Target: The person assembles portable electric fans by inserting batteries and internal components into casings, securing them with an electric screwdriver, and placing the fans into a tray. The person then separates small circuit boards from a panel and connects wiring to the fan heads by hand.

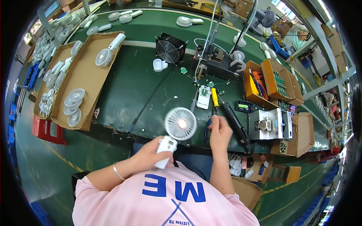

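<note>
At 6 o'clock of the green workbench [143, 90], a white handheld fan [176, 130] is gripped by the left hand [154, 152], fingers wrapped shut around the handle, round head up and lit at its centre. Just at 3 o'clock of the fan head, the right hand [220, 132] is closed on blue-handled pliers [209, 126]; how the tool tips stand cannot be told. At 12 o'clock of the right hand, a yellow-handled tool [214, 97] and a small white fan body part [204, 97] are laid side by side on the bench. At 3 o'clock of the right hand a black soldering iron [234, 122] is laid, with a white boxy machine [269, 124] beyond it. Farther at 12 o'clock a black square cooling fan [170, 49] is stood upright. At 9 o'clock, flat cardboard trays [81, 79] are loaded with white fan grilles and one finished fan. At 2 o'clock, orange bins [269, 81] are filled with small parts.
</note>
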A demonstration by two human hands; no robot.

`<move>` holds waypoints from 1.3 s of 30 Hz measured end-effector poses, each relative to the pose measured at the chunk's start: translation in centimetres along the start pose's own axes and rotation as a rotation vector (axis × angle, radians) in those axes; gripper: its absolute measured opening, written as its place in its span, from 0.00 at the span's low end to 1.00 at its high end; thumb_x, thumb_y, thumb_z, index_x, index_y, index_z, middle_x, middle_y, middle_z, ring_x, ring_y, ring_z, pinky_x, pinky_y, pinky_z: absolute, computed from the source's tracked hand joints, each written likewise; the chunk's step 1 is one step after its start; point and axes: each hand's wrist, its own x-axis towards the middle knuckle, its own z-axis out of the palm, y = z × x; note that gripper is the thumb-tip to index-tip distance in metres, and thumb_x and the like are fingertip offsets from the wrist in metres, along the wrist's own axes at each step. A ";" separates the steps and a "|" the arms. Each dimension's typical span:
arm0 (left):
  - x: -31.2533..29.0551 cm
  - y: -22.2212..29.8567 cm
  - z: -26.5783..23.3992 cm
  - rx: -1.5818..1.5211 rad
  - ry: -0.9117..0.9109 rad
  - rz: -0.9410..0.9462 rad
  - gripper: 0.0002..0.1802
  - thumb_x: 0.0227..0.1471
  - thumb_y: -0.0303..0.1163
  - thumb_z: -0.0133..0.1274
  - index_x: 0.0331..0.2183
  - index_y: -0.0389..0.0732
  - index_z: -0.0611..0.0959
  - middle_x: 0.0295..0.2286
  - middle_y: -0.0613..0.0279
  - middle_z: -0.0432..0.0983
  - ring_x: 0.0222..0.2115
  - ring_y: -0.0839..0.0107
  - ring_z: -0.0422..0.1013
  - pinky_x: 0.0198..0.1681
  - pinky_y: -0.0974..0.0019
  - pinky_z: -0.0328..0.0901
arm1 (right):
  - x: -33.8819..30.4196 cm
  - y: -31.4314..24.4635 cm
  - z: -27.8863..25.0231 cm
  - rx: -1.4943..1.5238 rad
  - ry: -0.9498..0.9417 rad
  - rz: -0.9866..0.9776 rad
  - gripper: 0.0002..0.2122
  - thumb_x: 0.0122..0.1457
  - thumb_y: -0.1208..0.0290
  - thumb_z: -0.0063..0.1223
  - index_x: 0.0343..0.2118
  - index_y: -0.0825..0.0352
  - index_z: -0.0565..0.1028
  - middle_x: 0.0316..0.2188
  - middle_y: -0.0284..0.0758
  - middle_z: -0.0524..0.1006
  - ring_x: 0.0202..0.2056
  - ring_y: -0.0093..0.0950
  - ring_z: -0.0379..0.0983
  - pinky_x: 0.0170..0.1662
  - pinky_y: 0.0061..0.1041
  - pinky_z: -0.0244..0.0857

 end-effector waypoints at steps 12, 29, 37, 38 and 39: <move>4.9 14.9 -10.5 0.070 0.243 0.410 0.14 0.57 0.38 0.47 0.37 0.37 0.75 0.27 0.64 0.76 0.15 0.86 0.58 0.15 0.80 0.53 | 1.4 3.2 -0.9 -0.358 0.150 -0.122 0.06 0.52 0.73 0.55 0.23 0.70 0.72 0.17 0.36 0.68 0.18 0.31 0.66 0.24 0.30 0.59; 15.0 6.1 -16.8 0.468 0.802 0.732 0.06 0.55 0.24 0.46 0.35 0.36 0.76 0.25 0.65 0.73 0.25 0.80 0.67 0.29 0.77 0.63 | 9.8 0.3 -11.1 -0.163 0.391 -0.045 0.10 0.61 0.66 0.46 0.33 0.70 0.72 0.18 0.44 0.73 0.19 0.37 0.71 0.24 0.35 0.61; 14.6 6.2 -16.4 0.462 0.825 0.732 0.06 0.55 0.24 0.46 0.35 0.35 0.76 0.26 0.65 0.73 0.27 0.80 0.68 0.30 0.77 0.63 | 8.7 -0.8 -4.3 -0.329 0.277 -0.122 0.12 0.54 0.65 0.53 0.39 0.64 0.73 0.20 0.42 0.76 0.24 0.42 0.75 0.30 0.38 0.66; 14.5 6.4 -16.2 0.505 0.833 0.715 0.06 0.55 0.24 0.46 0.35 0.35 0.76 0.26 0.65 0.73 0.26 0.81 0.68 0.30 0.77 0.62 | 7.5 -1.0 -2.6 -0.362 0.134 -0.125 0.11 0.54 0.65 0.54 0.37 0.64 0.74 0.20 0.42 0.77 0.25 0.42 0.75 0.29 0.39 0.67; 14.4 6.4 -16.0 0.551 0.836 0.700 0.06 0.55 0.24 0.46 0.35 0.35 0.77 0.25 0.66 0.73 0.26 0.81 0.67 0.29 0.77 0.62 | 6.5 -0.4 -0.5 -0.239 0.064 -0.125 0.11 0.53 0.65 0.55 0.36 0.65 0.74 0.20 0.41 0.76 0.25 0.41 0.75 0.30 0.38 0.67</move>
